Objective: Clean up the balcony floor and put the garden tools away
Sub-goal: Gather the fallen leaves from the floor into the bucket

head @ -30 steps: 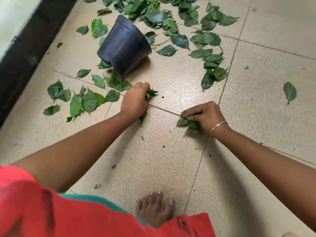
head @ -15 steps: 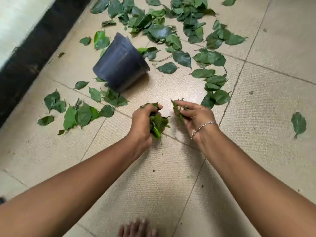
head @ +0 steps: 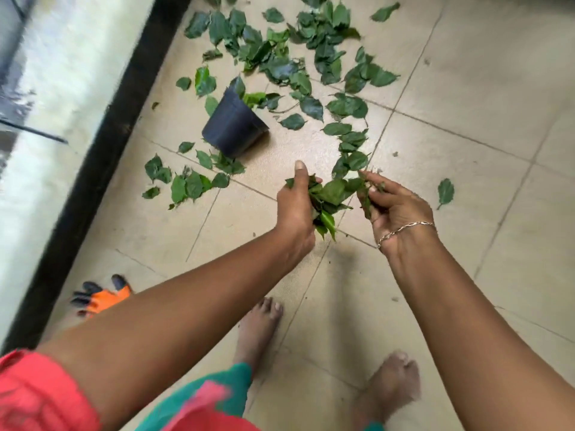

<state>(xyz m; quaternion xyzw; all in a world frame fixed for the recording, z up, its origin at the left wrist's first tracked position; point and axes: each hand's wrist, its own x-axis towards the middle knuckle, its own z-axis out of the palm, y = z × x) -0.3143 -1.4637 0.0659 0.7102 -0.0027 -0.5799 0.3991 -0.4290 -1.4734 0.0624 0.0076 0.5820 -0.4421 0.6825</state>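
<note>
The left hand [head: 295,209] grips a bunch of leaves [head: 331,194]; the right hand [head: 398,209] pinches a few more, fingers curled. The tipped pot [head: 233,129] lies upper left of both, nearer the left hand

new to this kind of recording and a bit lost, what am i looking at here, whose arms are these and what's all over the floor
There is no machine here: these are a person's own two bare arms. The camera is worn on their head and looks down, so you see roughly what they see. The tiled floor is strewn with loose green leaves. A black plant pot lies tipped on its side among them, and an orange and black glove lies near the dark wall edge. The left hand grips a bunch of leaves. The right hand, with a bracelet on its wrist, holds a smaller bunch. Their bare feet show below.
</note>
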